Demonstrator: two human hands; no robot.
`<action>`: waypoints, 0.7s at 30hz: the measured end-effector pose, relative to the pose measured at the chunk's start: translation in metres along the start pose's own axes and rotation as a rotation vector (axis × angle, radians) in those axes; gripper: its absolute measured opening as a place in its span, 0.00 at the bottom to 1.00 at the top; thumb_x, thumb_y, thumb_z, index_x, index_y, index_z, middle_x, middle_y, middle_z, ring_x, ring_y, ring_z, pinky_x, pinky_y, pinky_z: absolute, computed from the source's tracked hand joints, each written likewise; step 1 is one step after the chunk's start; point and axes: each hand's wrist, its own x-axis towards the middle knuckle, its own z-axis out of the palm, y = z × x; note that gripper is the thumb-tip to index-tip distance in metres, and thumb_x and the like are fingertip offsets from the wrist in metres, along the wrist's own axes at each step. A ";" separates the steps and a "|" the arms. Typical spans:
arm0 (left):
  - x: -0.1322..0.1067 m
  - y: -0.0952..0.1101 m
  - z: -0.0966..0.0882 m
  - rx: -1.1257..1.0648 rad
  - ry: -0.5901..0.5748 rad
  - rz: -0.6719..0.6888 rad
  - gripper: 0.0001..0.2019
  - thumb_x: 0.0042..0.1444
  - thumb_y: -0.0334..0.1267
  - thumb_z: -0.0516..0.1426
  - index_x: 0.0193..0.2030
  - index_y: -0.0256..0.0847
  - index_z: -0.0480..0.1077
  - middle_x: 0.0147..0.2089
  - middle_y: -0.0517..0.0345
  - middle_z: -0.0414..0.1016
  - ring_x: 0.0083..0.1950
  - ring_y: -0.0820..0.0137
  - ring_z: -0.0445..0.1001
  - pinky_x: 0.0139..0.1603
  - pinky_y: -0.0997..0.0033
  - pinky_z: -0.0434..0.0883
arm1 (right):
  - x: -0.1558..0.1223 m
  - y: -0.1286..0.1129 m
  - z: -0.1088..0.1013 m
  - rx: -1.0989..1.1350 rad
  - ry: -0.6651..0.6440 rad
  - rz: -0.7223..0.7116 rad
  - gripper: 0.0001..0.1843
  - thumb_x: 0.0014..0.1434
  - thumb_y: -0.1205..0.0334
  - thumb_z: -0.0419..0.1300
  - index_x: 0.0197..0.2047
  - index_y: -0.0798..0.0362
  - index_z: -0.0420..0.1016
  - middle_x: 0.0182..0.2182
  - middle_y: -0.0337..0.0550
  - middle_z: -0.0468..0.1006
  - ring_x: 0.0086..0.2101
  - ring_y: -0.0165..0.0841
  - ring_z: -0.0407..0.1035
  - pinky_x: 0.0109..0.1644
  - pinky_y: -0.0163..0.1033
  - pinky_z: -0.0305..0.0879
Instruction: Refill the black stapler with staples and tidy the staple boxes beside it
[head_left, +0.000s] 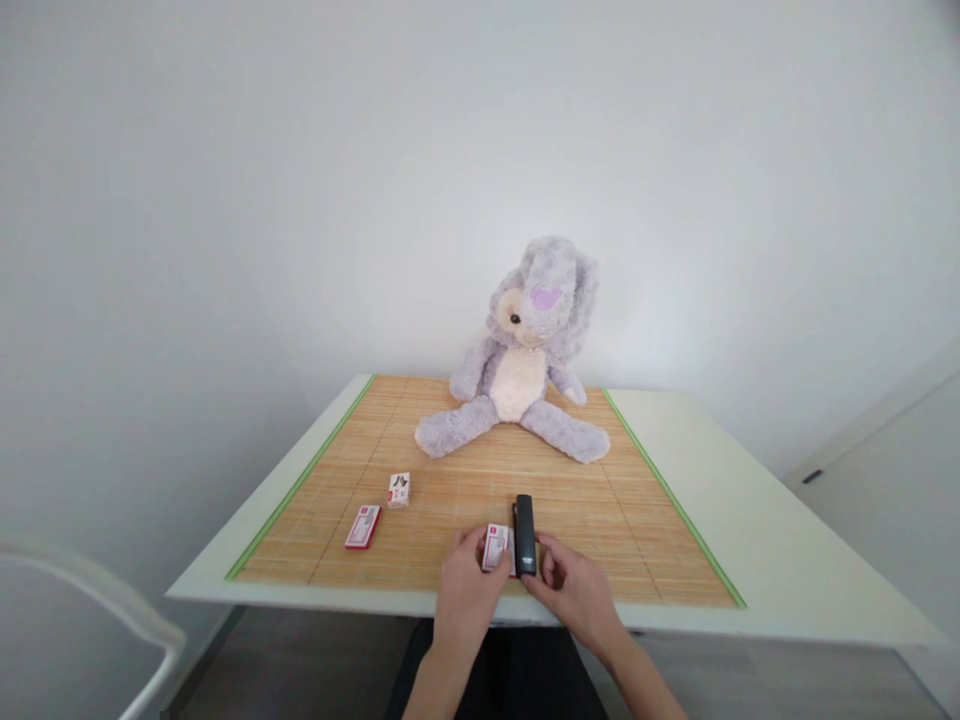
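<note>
My left hand is closed around a small red-and-white box near the front edge of the bamboo mat. Right beside that box, a black stapler points away from me. My right hand grips the near end of the stapler from its right side, with thumb and fingers on it. Part of something white and red shows between the box and the stapler; I cannot make out what it is.
To the left lie a flat red-and-white box and a small white box with a dark picture. A lilac plush rabbit sits at the back against the wall. The white table extends past the mat. A white curved bar stands at lower left.
</note>
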 end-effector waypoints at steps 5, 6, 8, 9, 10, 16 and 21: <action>-0.001 0.001 0.001 -0.042 -0.013 0.018 0.18 0.65 0.46 0.54 0.56 0.43 0.76 0.47 0.51 0.77 0.46 0.64 0.77 0.51 0.64 0.72 | 0.001 0.002 0.002 0.000 0.007 0.003 0.27 0.58 0.51 0.65 0.60 0.44 0.74 0.25 0.31 0.75 0.28 0.32 0.72 0.34 0.36 0.60; -0.001 0.002 0.002 -0.045 -0.020 0.018 0.18 0.65 0.46 0.54 0.55 0.43 0.77 0.46 0.52 0.78 0.46 0.65 0.77 0.51 0.64 0.72 | 0.001 0.002 0.002 -0.003 0.009 0.004 0.27 0.58 0.51 0.65 0.60 0.44 0.74 0.25 0.31 0.75 0.28 0.32 0.72 0.34 0.36 0.60; -0.001 0.003 0.004 -0.049 -0.025 0.010 0.16 0.64 0.44 0.55 0.54 0.43 0.77 0.45 0.52 0.78 0.45 0.65 0.76 0.50 0.65 0.72 | 0.001 0.002 0.003 -0.010 0.011 0.004 0.27 0.57 0.51 0.65 0.60 0.44 0.75 0.25 0.31 0.76 0.28 0.32 0.72 0.34 0.36 0.60; -0.001 0.003 0.005 -0.050 -0.023 0.007 0.16 0.64 0.44 0.56 0.53 0.42 0.78 0.45 0.52 0.78 0.44 0.65 0.76 0.50 0.65 0.72 | 0.001 0.002 0.002 -0.011 0.010 0.004 0.27 0.57 0.51 0.65 0.60 0.45 0.75 0.25 0.31 0.76 0.28 0.32 0.72 0.34 0.36 0.60; -0.001 0.003 0.007 -0.052 -0.019 0.004 0.16 0.64 0.43 0.56 0.53 0.42 0.78 0.45 0.51 0.78 0.44 0.65 0.76 0.50 0.65 0.72 | 0.001 0.001 0.002 -0.010 0.008 0.003 0.27 0.57 0.51 0.65 0.60 0.45 0.75 0.25 0.31 0.75 0.27 0.32 0.71 0.34 0.36 0.60; 0.001 -0.003 0.012 -0.050 -0.005 0.004 0.17 0.65 0.44 0.55 0.55 0.42 0.77 0.47 0.51 0.78 0.46 0.65 0.76 0.52 0.64 0.72 | -0.001 -0.002 -0.001 0.011 0.012 -0.023 0.26 0.58 0.52 0.65 0.60 0.44 0.75 0.25 0.30 0.74 0.27 0.31 0.71 0.34 0.36 0.61; -0.001 0.000 0.013 -0.052 0.005 0.011 0.18 0.65 0.45 0.53 0.55 0.42 0.77 0.46 0.51 0.78 0.45 0.65 0.77 0.51 0.64 0.73 | 0.000 0.001 0.001 0.010 0.010 -0.010 0.27 0.58 0.51 0.66 0.60 0.44 0.75 0.25 0.31 0.74 0.27 0.31 0.70 0.34 0.35 0.61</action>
